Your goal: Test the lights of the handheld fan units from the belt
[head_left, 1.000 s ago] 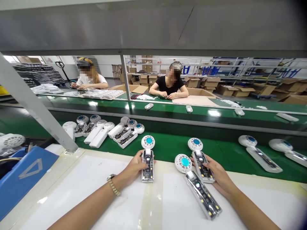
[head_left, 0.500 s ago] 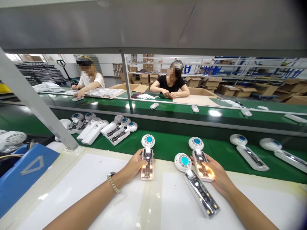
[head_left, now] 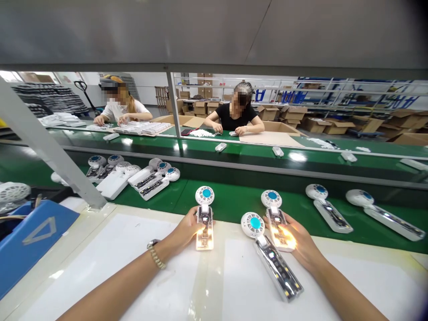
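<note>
My left hand (head_left: 188, 226) is closed around a lamp unit (head_left: 205, 213), thumb on its front. This white unit has a round slotted head with a blue centre and a clear front over a circuit board, glowing orange-yellow at the lower end. In my right hand (head_left: 298, 238) is a matching lamp unit (head_left: 275, 216), also brightly lit, with my thumb pressed on its board. A third lamp unit (head_left: 279, 270) lies slanted on the white worktop (head_left: 160, 285), close below the right one, its lower end toward me. The fingers behind both held units are mostly hidden.
Past the worktop runs a green conveyor belt (head_left: 230, 207) with a lamp unit (head_left: 331, 214) at right and several more clustered at left. A metal post (head_left: 63, 151) and blue bin (head_left: 36, 240) stand left. Two co-workers sit across, beneath an overhead panel (head_left: 214, 33).
The lights in both held units glow brighter and wider. Units on the belt have shifted left, while pieces on the far belt have shifted slightly right. The co-workers' hands have moved.
</note>
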`<state>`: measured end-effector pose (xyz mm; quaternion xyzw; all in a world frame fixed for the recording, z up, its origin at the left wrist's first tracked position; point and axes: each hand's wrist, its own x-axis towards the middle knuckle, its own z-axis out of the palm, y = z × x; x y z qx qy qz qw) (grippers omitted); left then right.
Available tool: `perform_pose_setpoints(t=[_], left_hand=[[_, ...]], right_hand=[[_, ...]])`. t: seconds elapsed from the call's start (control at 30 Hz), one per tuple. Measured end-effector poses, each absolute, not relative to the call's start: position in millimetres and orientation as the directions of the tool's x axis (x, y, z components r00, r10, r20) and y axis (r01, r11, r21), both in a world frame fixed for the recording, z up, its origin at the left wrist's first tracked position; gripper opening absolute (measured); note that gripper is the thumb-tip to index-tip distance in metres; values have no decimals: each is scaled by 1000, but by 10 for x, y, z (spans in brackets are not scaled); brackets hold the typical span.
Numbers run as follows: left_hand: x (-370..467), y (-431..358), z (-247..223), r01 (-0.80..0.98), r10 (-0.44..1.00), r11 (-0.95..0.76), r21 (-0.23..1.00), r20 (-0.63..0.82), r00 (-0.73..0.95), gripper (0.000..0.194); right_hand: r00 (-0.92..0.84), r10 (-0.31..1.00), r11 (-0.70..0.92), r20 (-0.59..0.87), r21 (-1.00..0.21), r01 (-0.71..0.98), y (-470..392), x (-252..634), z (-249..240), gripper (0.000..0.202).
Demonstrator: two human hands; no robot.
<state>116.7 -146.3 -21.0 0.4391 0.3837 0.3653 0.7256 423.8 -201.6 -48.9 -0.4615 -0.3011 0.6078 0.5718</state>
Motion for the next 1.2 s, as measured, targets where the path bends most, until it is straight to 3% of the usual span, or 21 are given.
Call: perform_pose_setpoints(t=[0.13,0.9,1.0,1.2], left_hand=[[1168,-1468,-217,-209,876,339,917,-227,425,45],[1116,-1422,-354,-267,858,320,909,-159,488,45],[1117,-1419,-354,-299,859,312,902,-133,494,51],[1134,-1425,-321,-312,867,312,897,-134,480,58]], right_hand=[[141,963,-157,-230,-904,-398,-2023,4217,-478,53],[106,957,-195,-271,-867,-459,-2067,4192,-391,57],[93,966,-174,-242,-872,-457,-2073,4193,-397,63],[38,990,-105,-137,-884,-455,-2067,4217,-454,56]])
